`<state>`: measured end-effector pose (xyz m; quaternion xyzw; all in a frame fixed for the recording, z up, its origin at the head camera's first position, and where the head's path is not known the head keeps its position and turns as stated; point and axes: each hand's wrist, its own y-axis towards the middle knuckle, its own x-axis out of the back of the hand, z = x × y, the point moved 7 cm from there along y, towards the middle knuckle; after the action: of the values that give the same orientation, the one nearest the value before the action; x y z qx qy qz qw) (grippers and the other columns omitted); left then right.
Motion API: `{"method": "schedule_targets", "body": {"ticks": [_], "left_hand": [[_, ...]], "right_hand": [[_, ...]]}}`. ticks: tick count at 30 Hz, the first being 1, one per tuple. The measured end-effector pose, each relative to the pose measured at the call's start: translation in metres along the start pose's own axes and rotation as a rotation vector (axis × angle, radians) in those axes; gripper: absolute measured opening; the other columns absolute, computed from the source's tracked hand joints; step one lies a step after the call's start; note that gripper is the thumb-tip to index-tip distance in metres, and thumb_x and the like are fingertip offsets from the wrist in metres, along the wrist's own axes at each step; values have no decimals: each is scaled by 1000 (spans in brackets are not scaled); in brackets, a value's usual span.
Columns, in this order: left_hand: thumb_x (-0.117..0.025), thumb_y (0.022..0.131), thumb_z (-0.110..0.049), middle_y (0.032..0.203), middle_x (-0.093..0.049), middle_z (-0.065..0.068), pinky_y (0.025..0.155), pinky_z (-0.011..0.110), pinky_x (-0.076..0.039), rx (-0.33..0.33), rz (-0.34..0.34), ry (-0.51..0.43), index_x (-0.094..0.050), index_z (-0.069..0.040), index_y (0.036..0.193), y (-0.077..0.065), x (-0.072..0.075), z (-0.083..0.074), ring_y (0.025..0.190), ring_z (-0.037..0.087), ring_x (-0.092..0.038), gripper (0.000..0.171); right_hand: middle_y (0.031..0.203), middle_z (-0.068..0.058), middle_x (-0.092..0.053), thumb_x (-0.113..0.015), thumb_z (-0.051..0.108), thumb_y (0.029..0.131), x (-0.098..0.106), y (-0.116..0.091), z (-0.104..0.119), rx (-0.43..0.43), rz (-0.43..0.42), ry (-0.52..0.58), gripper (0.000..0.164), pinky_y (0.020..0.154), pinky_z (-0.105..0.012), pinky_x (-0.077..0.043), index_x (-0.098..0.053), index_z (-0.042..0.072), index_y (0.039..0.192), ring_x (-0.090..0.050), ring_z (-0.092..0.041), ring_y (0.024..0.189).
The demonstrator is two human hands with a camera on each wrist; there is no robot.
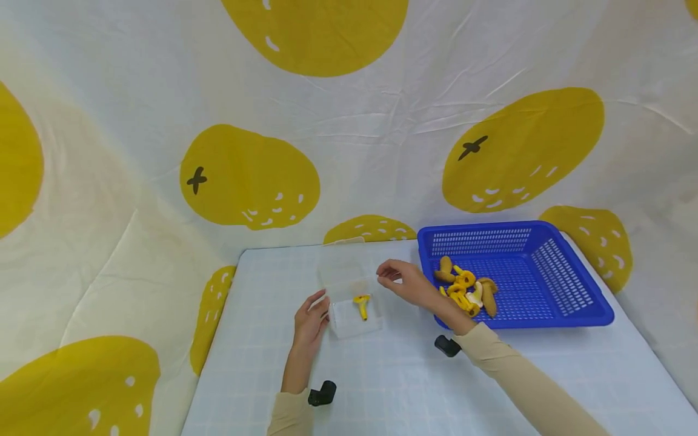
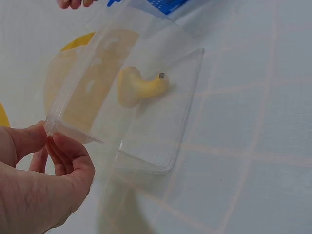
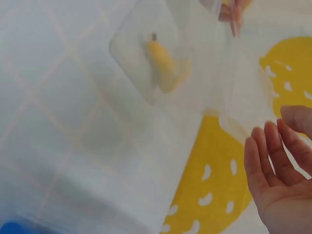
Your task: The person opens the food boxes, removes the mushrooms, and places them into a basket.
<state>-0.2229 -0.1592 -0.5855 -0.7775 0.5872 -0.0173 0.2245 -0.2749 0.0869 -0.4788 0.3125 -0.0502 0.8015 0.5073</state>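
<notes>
A clear plastic hinged box (image 1: pixel 357 330) stands on the table with its lid (image 1: pixel 342 266) raised. One yellow trumpet-shaped mushroom (image 1: pixel 362 307), apparently a chanterelle, lies inside; the left wrist view shows it through the clear plastic. At the box's left side, my left hand (image 1: pixel 311 321) pinches a corner of the lid between thumb and fingers. My right hand (image 1: pixel 406 283) is held in the air to the right of the lid, fingers loosely bent and holding nothing. In the right wrist view its fingertips (image 3: pixel 257 134) come close to the lid's edge; whether they touch, I cannot tell.
To the right stands a blue plastic basket (image 1: pixel 586 315). Several yellow and brown mushrooms (image 1: pixel 463 290), with a whitish one among them, lie in its left part. A white cloth with large yellow fruit shapes hangs behind the table (image 1: pixel 382 387).
</notes>
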Motion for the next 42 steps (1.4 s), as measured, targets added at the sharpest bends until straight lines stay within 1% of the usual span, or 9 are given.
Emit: {"method": "schedule_targets", "body": {"ticks": [6, 10, 13, 17, 20, 24, 33, 37, 42], "left_hand": [[-69, 100, -10, 116, -68, 13, 76, 25, -50, 14, 1, 4, -58, 0, 141, 2, -3, 1, 100, 22, -62, 43], [-69, 100, -11, 112, -69, 10, 77, 25, -51, 9, 0, 6, -57, 1, 142, 3, -4, 1, 97, 20, -63, 45], [-69, 100, -12, 107, -70, 7, 78, 26, -51, 3, 3, 1, -57, 2, 141, 3, -5, 0, 95, 17, -63, 45], [-68, 100, -11, 103, -70, 3, 77, 26, -52, 4, 13, -10, -56, 2, 142, 3, -6, 1, 92, 15, -63, 45], [-68, 100, -10, 103, -70, 2, 77, 26, -52, 5, 16, -9, -56, 2, 141, 2, -6, 1, 92, 15, -63, 44], [-67, 101, -10, 106, -70, 6, 76, 25, -51, 8, 23, -9, -56, 2, 142, 1, -7, 1, 91, 15, -63, 44], [-66, 101, -10, 105, -70, 3, 78, 26, -53, 4, 28, -14, -55, 2, 143, 1, -4, 2, 91, 13, -64, 45], [-67, 101, -11, 102, -70, 1, 77, 25, -53, 8, 23, -11, -55, 1, 143, 2, -3, 3, 91, 13, -64, 45], [-69, 100, -13, 105, -70, 4, 76, 23, -51, 15, 3, -3, -57, 0, 142, 1, 0, 2, 94, 16, -63, 46]], "right_hand": [[104, -10, -70, -67, 6, 100, -28, 8, 7, 25, 59, 35, 14, 89, -41, -57, -67, 0, 112, -67, -23, 95], [104, -9, -70, -68, 6, 99, -45, 13, 9, 51, 93, 24, 13, 89, -37, -57, -67, 1, 111, -67, -21, 95], [104, -13, -70, -68, 4, 98, -56, 16, 10, 76, 123, 17, 14, 89, -36, -57, -67, -2, 111, -67, -22, 95], [108, -20, -69, -67, 0, 98, -68, 17, 11, 77, 170, 3, 17, 90, -41, -56, -66, -8, 113, -66, -28, 98], [110, -21, -69, -67, -2, 97, -77, 17, 9, 56, 205, -55, 19, 93, -46, -54, -65, -8, 115, -65, -32, 101], [109, -21, -68, -66, -7, 94, -87, 17, 11, 63, 238, -204, 20, 94, -47, -52, -67, -7, 114, -63, -34, 102], [91, -14, -62, -67, -18, 87, -102, 14, 17, 165, 223, -580, 20, 76, -37, -53, -68, -2, 99, -61, -30, 84], [93, -14, -60, -69, -16, 88, -101, 13, 18, 156, 227, -624, 21, 77, -37, -52, -65, -1, 102, -58, -27, 84], [96, -14, -64, -67, -17, 89, -92, 13, 27, 195, 199, -518, 21, 82, -38, -55, -70, -2, 103, -62, -28, 88]]}}
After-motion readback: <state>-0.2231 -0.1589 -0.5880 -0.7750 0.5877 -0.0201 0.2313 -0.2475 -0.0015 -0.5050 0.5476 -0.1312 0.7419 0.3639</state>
